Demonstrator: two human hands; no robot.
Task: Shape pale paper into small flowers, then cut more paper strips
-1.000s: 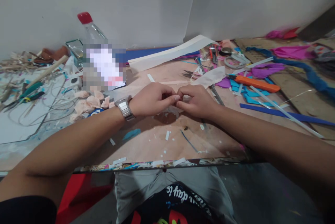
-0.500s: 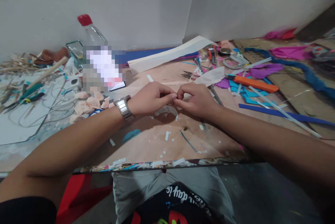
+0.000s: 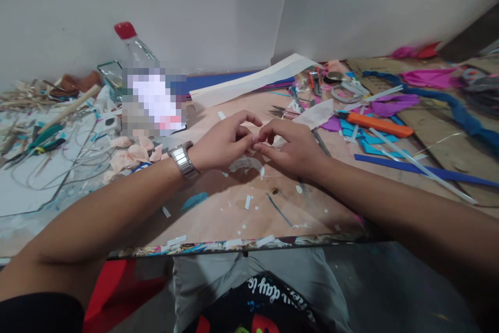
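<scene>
My left hand (image 3: 227,139), with a metal-banded watch (image 3: 183,159) on its wrist, meets my right hand (image 3: 293,144) over the middle of the table. Its thumb touches the fingertips of the right hand, while the index finger arches above. The right hand's thumb and index finger are pinched. Whatever the fingertips hold is too small or too hidden to make out. A clear curved scrap (image 3: 246,165) lies on the wood just below them. Close behind the right hand rests a pale translucent piece (image 3: 315,114).
An orange utility knife (image 3: 376,124) lies on blue scraps at right, near a blue strip (image 3: 421,169). A long white paper strip (image 3: 249,83) lies at the back. A red-capped bottle (image 3: 140,51) stands back left, green-handled pliers (image 3: 46,136) far left, peach petals (image 3: 128,156) nearer.
My left index finger has lifted and spread away from the right hand's fingertips. The meeting point of both hands has shifted slightly left; the things on the table stay put.
</scene>
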